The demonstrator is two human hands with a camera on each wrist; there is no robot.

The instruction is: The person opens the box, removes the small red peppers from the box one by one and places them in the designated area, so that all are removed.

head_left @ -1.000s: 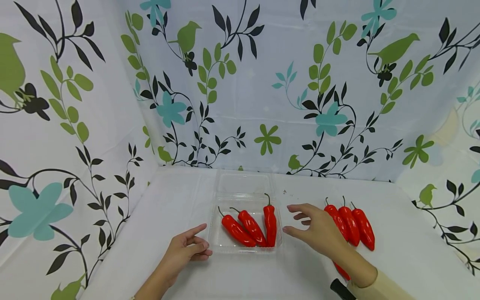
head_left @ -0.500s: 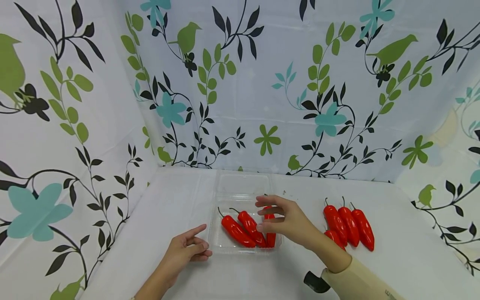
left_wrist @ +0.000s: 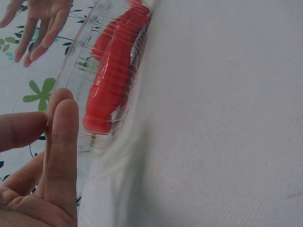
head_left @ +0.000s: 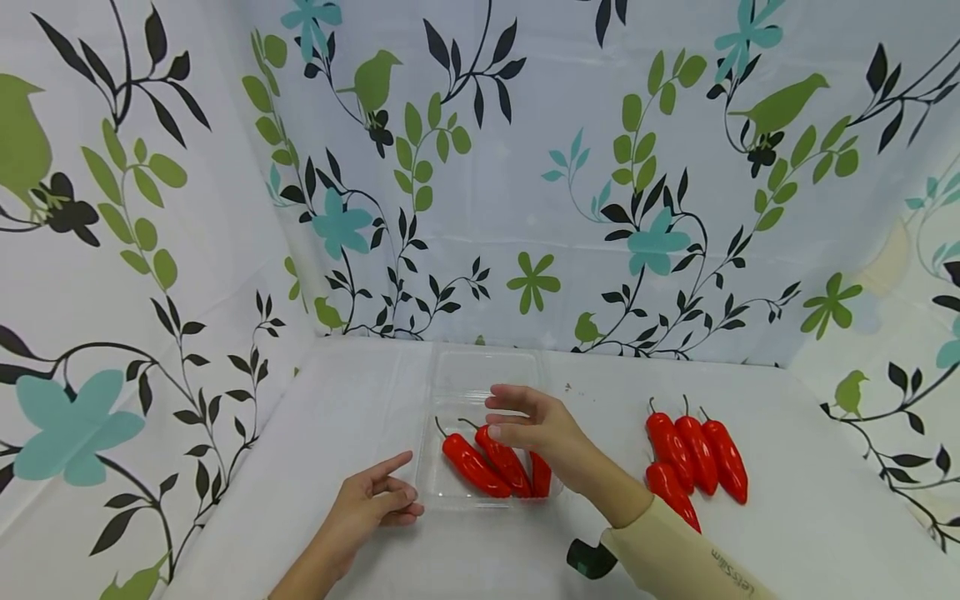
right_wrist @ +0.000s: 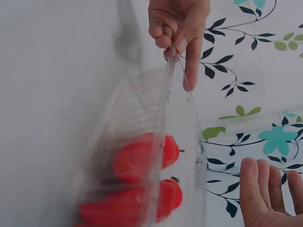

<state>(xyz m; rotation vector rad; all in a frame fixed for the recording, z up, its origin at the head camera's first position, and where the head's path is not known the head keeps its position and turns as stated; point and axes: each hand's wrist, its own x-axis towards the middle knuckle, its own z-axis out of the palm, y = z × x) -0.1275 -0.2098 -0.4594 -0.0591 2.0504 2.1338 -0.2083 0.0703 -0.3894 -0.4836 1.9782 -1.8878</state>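
A clear plastic tray (head_left: pixel 429 487) sits mid-table with its hinged lid (head_left: pixel 487 371) lying open behind it. Three red peppers (head_left: pixel 480 467) lie in the tray, the right one partly hidden. My right hand (head_left: pixel 517 425) hovers over them with fingers relaxed and holding nothing; its fingers (right_wrist: pixel 265 187) show straight in the right wrist view. My left hand (head_left: pixel 378 498) rests on the table at the tray's front-left corner, index finger (left_wrist: pixel 64 142) against the ribbed wall (left_wrist: pixel 102 94). The left wrist view shows the peppers (left_wrist: pixel 113 80) through that wall.
Several loose red peppers (head_left: pixel 697 450) lie on the white table (head_left: pixel 810 517) to the right of the tray, one of them (head_left: pixel 670 492) nearer than the others. Floral curtain walls (head_left: pixel 525 167) enclose the table at the back and both sides.
My right hand has moved left from beside the loose peppers to above the tray, uncovering the nearest loose pepper. The left hand has stayed in place.
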